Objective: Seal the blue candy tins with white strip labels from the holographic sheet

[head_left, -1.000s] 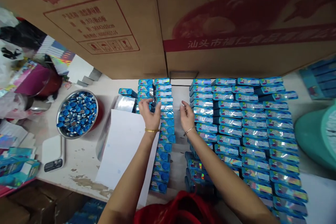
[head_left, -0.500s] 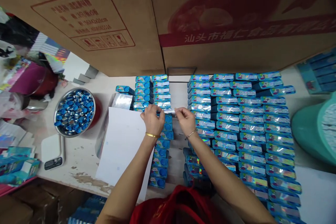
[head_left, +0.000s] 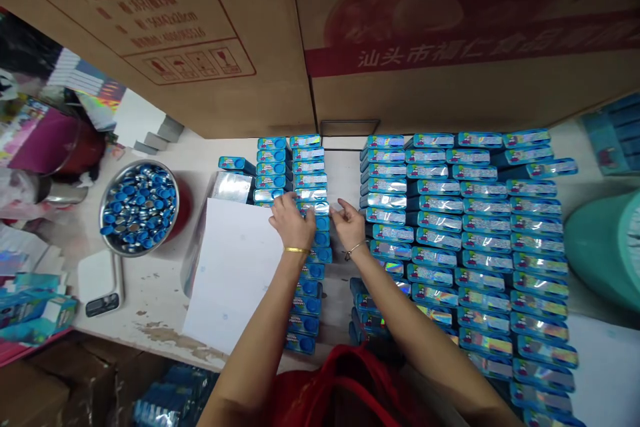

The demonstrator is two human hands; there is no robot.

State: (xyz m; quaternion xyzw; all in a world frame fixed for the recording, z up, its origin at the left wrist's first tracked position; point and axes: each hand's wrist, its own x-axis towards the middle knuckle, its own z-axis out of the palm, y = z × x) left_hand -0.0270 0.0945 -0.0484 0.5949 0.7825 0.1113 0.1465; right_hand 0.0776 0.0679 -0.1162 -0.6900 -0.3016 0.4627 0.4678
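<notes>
My left hand (head_left: 294, 225) lies over the blue boxes with its fingers apart, the thumb at the left end of a shiny strip sticker (head_left: 318, 209) on top of one box. Just right of that sticker is my right hand (head_left: 349, 227), thumb and forefinger a little apart with no item visible between them. Behind the hands, blue boxes with shiny strips (head_left: 310, 180) continue the same column. Nearer to me, boxes with bare round blue lids (head_left: 305, 307) show no strip. My left fingertips partly cover the neighbouring boxes.
Large cartons (head_left: 400, 100) wall off the back. Rows of stickered blue boxes (head_left: 440, 220) fill the right side. To the left are a white sheet (head_left: 235, 267), a metal bowl rim (head_left: 176, 213) around blue caps, and a white scale (head_left: 97, 277). A green tub (head_left: 595, 240) stands far right.
The strip that was stretched between both hands now lies on a box. My right fingers have come away from it and parted. The camera view has shifted slightly.
</notes>
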